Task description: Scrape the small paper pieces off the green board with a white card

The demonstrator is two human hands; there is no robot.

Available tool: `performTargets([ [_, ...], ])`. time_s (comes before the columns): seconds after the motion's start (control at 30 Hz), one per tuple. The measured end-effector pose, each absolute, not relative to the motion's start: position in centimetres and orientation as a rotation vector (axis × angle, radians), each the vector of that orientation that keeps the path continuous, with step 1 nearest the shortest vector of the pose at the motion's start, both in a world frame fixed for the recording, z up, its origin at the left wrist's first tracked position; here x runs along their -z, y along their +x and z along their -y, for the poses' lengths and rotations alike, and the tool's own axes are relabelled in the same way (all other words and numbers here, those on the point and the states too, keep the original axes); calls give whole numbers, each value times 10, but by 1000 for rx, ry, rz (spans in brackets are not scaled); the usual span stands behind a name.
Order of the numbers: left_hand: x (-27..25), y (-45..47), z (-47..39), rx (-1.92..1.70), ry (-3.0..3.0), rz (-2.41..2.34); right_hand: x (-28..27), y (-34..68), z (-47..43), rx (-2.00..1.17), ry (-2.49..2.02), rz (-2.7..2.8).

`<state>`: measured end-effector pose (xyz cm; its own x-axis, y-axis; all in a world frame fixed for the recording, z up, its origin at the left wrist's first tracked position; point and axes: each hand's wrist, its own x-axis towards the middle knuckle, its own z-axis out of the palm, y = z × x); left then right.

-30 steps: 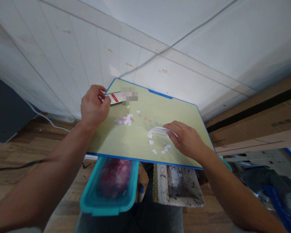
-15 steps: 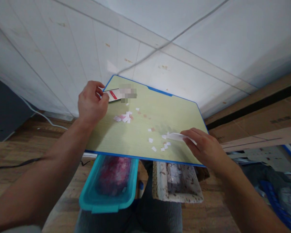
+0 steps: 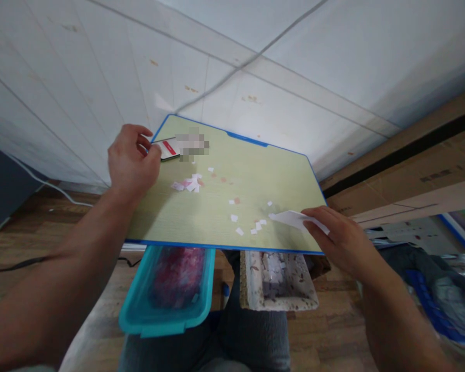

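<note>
My left hand (image 3: 134, 157) is closed on the near end of a smartphone (image 3: 166, 149) at the far left of the table. A blurred patch covers the phone's other end. Between the thumb and fingers of my right hand (image 3: 335, 232) is a stiff white piece of paper or card (image 3: 290, 219), its pointed end low over the tabletop. Small white paper scraps (image 3: 258, 226) lie scattered around that tip. Below the phone is a little heap of white and pinkish scraps (image 3: 191, 183).
The yellow-green table (image 3: 217, 219) has a blue rim and stands against a white wall. Under its front edge are a turquoise tub (image 3: 155, 325) with reddish contents and a cloth-lined basket (image 3: 258, 294) holding white pieces. Cardboard boxes (image 3: 406, 170) line the right side.
The view has shifted, so the table sits a little further left and higher. My right hand has drawn the white piece slightly right, and one scrap now shows clear above its tip.
</note>
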<state>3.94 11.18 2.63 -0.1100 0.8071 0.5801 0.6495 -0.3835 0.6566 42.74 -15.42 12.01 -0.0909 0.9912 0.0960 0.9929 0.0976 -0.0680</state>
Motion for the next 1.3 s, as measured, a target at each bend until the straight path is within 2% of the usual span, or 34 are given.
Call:
performTargets([
  [0.13,-25,39,-114,-1503,2005,-1669,-117,420,154,-71,-1973,2299],
  [0.4,-22,40,-116,-1509,2024,-1670,-124,430,182,-49,-2069,2257],
  [0.67,-21,43,-116,-1464,2009,-1692,-114,413,158,-70,-1956,2290],
  [1.0,-21,44,-115,-1485,2049,-1684,-121,454,224,-54,-2146,2145],
  [1.3,-26,47,-109,-1451,1963,-1667,-97,436,159,37,-1886,2064],
])
